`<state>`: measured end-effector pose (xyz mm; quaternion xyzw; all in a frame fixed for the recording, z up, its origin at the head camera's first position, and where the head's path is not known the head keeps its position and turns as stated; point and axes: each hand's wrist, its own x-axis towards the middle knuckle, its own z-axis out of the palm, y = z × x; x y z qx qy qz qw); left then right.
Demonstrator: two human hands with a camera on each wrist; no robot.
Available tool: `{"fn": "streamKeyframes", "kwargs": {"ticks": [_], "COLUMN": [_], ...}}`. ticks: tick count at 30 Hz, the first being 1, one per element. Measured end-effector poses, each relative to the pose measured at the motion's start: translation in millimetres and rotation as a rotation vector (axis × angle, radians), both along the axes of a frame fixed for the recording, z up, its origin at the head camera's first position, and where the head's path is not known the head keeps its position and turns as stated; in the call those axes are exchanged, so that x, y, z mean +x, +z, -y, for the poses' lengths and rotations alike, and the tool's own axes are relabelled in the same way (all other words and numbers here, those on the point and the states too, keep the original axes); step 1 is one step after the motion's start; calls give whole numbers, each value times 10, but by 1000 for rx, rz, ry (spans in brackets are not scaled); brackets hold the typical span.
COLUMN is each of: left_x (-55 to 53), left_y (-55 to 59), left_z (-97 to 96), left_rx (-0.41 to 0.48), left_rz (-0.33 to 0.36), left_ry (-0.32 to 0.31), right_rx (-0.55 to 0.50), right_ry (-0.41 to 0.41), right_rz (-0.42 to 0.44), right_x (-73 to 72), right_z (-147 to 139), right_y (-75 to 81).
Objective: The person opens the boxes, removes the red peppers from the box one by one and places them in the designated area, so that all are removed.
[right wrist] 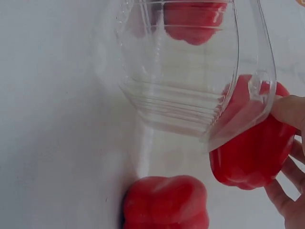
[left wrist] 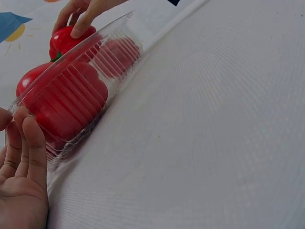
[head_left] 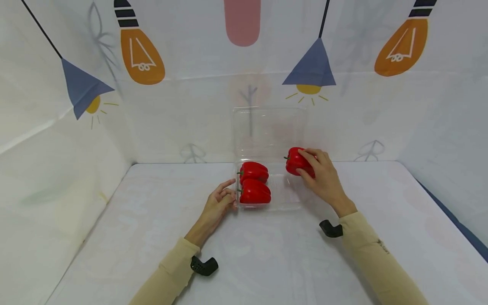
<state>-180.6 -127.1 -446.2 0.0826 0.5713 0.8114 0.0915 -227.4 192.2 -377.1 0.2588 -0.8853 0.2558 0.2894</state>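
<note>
My right hand [head_left: 322, 176] grips a red bell pepper [head_left: 295, 162] with a green stem, over the right part of a clear plastic clamshell box [head_left: 284, 207]. Two more red peppers, one behind the other [head_left: 254, 192], lie in the left part of the box, stems to the left. The box's lid stands raised against the back wall. My left hand [head_left: 217, 207] is at the box's left side; in the left wrist view its fingertips [left wrist: 33, 129] touch the clear wall near the rim. Their loosely extended fingers do not wrap round it.
Another red pepper [right wrist: 164, 205] sits on the table just beyond the box in the right wrist view, hidden behind my right hand in the head view. White cloth covers the table [head_left: 152, 186]; a printed curtain [head_left: 183, 106] rises right at its back edge.
</note>
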Motion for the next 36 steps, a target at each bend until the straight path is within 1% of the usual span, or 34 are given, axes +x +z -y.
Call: {"fn": "streamKeyframes", "kwargs": {"ticks": [6,10,22,30,36], "left_x": [-3,-7,13,7,1], "left_y": [-12,-12,-4,-9,-4], "left_z": [0,-3,-16,-7,1], "left_rx": [-7,-6,-4,-11,-23], "left_rz": [-3,-7,-1,-3,-1], "left_ry": [3,-6,7,-4,-12], "right_rx": [-15,-22,-80,-124,-160], "right_ry": [-33,-63,-106,-155,-165], "right_rz": [19,34,47,92,76], "right_x": [0,5,12,2,-4], "right_z": [-63,-107,-220,-300,-353], "right_y": [17,16,10,21,41]}}
